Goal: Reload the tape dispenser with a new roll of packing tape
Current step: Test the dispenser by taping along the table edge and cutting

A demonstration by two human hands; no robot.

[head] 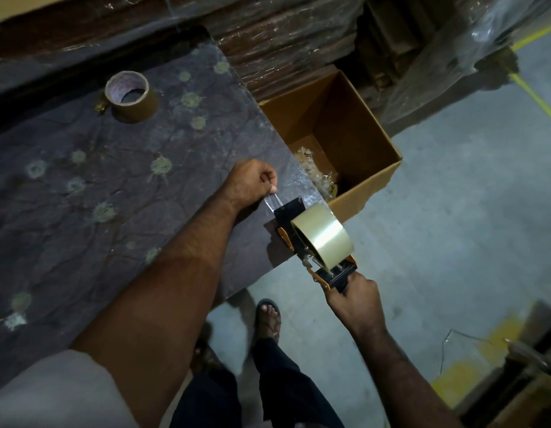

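The right hand (357,301) has its grip clamped on the handle of the orange and black tape dispenser (317,257), held at the corner of the dark, plastic-covered surface (113,186). A roll of clear packing tape (325,234) sits mounted on the dispenser. The left hand (249,182) pinches the free strip of clear tape (272,202) between its fingertips, stretched taut from the dispenser's front end. A brown tape roll (132,95) lies flat farther back on the surface, well apart. An open cardboard box (360,168) stands on the floor just beside the surface's edge, with crumpled clear scraps inside.
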